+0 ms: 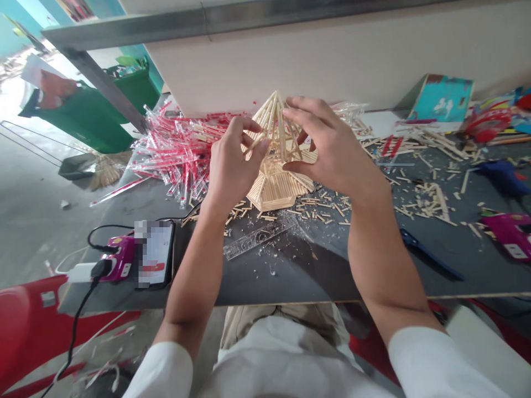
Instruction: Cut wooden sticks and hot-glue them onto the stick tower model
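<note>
A model built of thin wooden sticks stands on the table, with a tapering stick roof frame (277,124) above a wider base (271,190) of close-laid sticks. At its left side is my left hand (234,166), its thumb and forefinger closed on a short wooden stick (250,146) beside the frame. My right hand (327,146) curves around the other side with fingers spread. Its upper fingertips are at the slanting sticks, and its thumb points in lower down; whether they press on the frame I cannot tell. Part of the model's right side is hidden behind this hand.
A clear ruler (261,237) lies before the model among stick offcuts. Red-and-clear wrapped sticks (182,143) heap up at left. A phone (155,254) and purple power adapter (120,258) sit front left. Blue-handled pliers or cutters (431,254) lie right; a metal rail (207,22) crosses behind.
</note>
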Action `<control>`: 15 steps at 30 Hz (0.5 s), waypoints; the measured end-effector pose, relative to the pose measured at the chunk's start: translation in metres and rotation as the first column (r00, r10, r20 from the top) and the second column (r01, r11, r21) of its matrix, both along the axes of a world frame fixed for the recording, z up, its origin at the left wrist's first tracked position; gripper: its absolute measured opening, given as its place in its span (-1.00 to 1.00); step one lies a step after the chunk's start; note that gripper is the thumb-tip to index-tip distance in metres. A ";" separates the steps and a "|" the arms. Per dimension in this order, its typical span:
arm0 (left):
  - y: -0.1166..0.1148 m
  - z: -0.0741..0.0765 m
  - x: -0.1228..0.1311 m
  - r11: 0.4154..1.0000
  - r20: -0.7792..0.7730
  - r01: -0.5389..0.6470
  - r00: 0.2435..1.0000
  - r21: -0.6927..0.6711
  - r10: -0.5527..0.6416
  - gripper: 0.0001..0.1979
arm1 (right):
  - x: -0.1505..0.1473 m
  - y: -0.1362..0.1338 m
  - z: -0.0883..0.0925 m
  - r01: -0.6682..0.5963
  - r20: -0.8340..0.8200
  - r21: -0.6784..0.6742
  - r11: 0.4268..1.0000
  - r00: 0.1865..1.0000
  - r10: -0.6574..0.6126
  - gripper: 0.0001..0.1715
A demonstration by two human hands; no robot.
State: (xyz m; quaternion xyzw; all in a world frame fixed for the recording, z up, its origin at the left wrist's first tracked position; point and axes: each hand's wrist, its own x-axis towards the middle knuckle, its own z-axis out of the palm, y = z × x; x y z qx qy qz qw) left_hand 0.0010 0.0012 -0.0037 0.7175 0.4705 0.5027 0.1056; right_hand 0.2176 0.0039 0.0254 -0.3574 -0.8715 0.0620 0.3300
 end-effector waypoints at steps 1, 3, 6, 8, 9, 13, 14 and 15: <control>0.001 -0.001 0.000 1.000 0.002 0.003 1.000 0.002 -0.003 -0.80 | 0.000 0.000 0.000 -0.003 -0.002 0.001 1.000 1.000 0.003 -0.03; 0.001 -0.001 -0.001 1.000 0.003 0.003 1.000 -0.005 -0.003 -0.80 | 0.000 0.001 0.000 -0.003 -0.005 0.001 1.000 1.000 0.003 -0.02; 0.001 0.000 -0.001 1.000 0.000 -0.002 1.000 -0.021 0.002 -0.80 | 0.000 0.001 0.000 -0.006 0.001 -0.012 1.000 1.000 0.006 -0.02; 0.000 0.000 0.000 1.000 -0.002 0.000 1.000 -0.029 0.000 -0.79 | 0.000 0.003 -0.001 -0.008 0.011 -0.016 1.000 1.000 0.009 -0.02; 0.000 0.001 0.000 1.000 -0.002 0.003 1.000 -0.030 -0.003 -0.78 | 0.001 0.004 -0.001 -0.009 0.017 -0.016 1.000 1.000 0.010 -0.02; 0.000 0.001 0.000 0.999 -0.002 0.013 1.000 -0.040 -0.013 -0.79 | 0.002 0.008 -0.003 -0.029 0.027 -0.005 1.000 0.999 0.030 -0.05; 0.000 0.000 -0.001 0.999 -0.001 0.012 1.000 -0.040 -0.012 -0.79 | 0.002 0.009 -0.003 -0.033 0.024 -0.005 0.999 0.999 0.033 -0.07; 0.001 0.000 -0.001 0.999 -0.001 0.010 1.000 -0.038 -0.010 -0.79 | 0.002 0.009 -0.003 -0.032 0.023 -0.011 0.999 0.999 0.033 -0.08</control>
